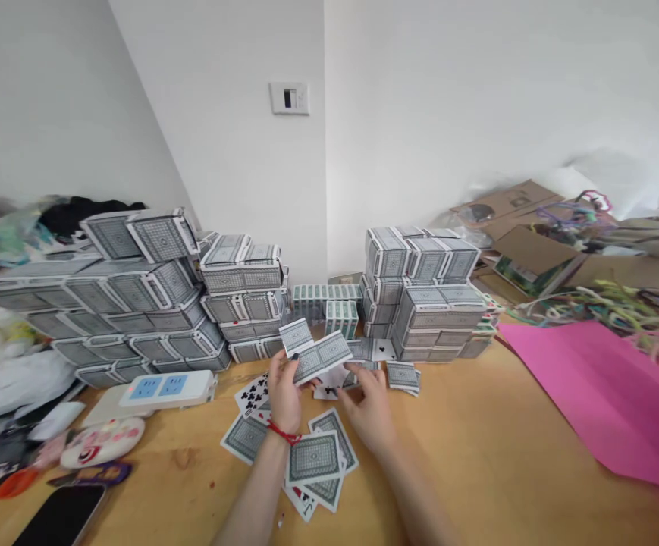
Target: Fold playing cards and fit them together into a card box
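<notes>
— At the middle of the wooden table point(471, 455), what does the left hand point(285, 390) have?

— Patterned card pieces point(322, 358), backs showing: two panels side by side, another angled at the upper left. Thumb and fingers clamped on the near left edge. Pieces held up off the tabletop, tilted. Red string bracelet point(283, 432) at that wrist.

— And the right hand point(368, 406)?

— Just beside the pieces, lower right of them. Fingers bent, thumb and forefinger apart. Cannot tell whether a fingertip touches the pieces or the pale card below.

— Close by?

— Loose cards point(314, 459) overlapping under and between the forearms, mostly face down. A club card point(252, 394), face up, left of the left hand. Small card pile point(402, 376) just right of the right hand.

— Further out?

— Card-built blocks stacked both sides: left stacks point(147, 292), right stacks point(440, 303). Power strip point(170, 389) before the left ones; phone point(61, 519) at the near left. Pink sheet point(596, 402) far right.
</notes>
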{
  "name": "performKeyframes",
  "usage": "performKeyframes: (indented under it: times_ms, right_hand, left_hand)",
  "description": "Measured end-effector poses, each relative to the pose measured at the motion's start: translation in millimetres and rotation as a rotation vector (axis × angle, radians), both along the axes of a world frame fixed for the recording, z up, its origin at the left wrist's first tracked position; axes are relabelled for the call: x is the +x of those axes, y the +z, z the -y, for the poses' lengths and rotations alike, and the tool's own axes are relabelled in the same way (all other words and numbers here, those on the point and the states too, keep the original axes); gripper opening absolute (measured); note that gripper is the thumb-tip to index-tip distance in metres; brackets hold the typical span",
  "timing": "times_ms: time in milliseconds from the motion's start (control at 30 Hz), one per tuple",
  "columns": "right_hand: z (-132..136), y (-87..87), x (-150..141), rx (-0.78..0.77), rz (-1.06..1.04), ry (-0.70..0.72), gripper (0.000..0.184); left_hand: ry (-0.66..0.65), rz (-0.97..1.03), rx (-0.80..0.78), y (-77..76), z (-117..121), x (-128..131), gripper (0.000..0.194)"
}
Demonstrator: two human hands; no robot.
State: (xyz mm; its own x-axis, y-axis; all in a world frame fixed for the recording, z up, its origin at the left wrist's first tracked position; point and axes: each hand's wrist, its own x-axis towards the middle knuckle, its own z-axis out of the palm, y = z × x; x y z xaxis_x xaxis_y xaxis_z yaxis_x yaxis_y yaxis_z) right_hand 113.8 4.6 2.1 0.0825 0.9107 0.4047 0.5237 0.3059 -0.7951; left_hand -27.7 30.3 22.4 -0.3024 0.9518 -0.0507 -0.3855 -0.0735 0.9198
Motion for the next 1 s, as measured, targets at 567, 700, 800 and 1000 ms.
performKeyframes:
  times_ms: [567,700,800,1000]
  right_hand:
    - [0.1,-1.3,-2.5,0.051,0.325,0.133,0.025]
    - [0.8,1.8,-1.0,0.081,0.350,0.154,0.028]
    - [3.8,3.8,-1.1,0.124,0.288,0.110,0.028]
    - [5.4,1.6,-0.9,0.075,-0.226,-0.175,0.024]
  left_hand:
    - [-0.128,0.085,0.014,-2.0,2.4,2.6,0.037]
    - [-0.129,0.123,0.005,-3.1,0.2,2.6,0.034]
    - [-0.134,0.170,-0.017,-1.2,0.0,2.1,0.030]
    - [-0.212,0.266,0.010,4.7,3.5,-0.1,0.022]
